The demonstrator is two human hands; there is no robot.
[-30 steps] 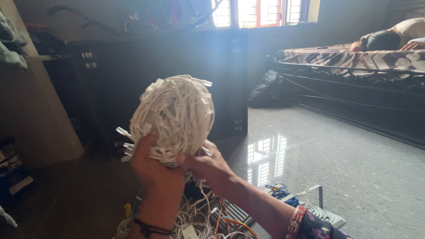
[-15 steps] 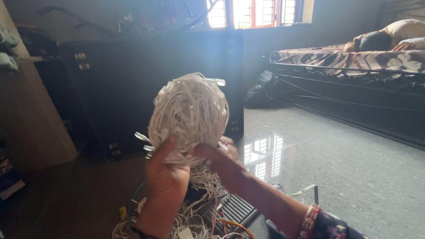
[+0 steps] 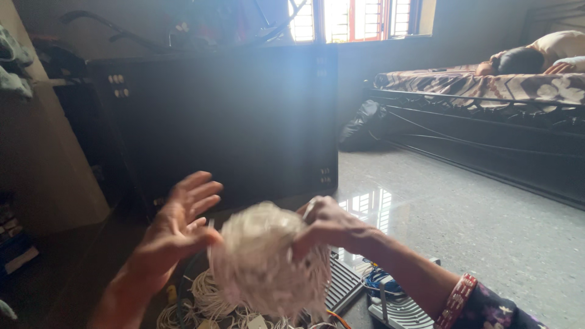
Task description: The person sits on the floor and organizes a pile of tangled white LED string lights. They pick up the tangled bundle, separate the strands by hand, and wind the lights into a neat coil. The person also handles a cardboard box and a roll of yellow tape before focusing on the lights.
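Down low, in front of the person, a ball of white wire (image 3: 267, 259) shows as a blur between the two hands. Its outline is smeared, so whether it rests against either palm cannot be told for sure. The left hand (image 3: 177, 228) is spread wide – fingers splayed and apart, palm turned toward the ball, thumb just beside its left edge, gripping nothing. The right hand (image 3: 329, 224) is curled at the ball's upper right side, fingertips bunched as if pinching a strand, though the blur hides what it has hold of. Beneath them loose white wire (image 3: 207, 301) lies heaped on the polished floor (image 3: 475, 225) beside a grey vented panel (image 3: 344, 286). Behind stands a large dark cabinet (image 3: 231, 122).
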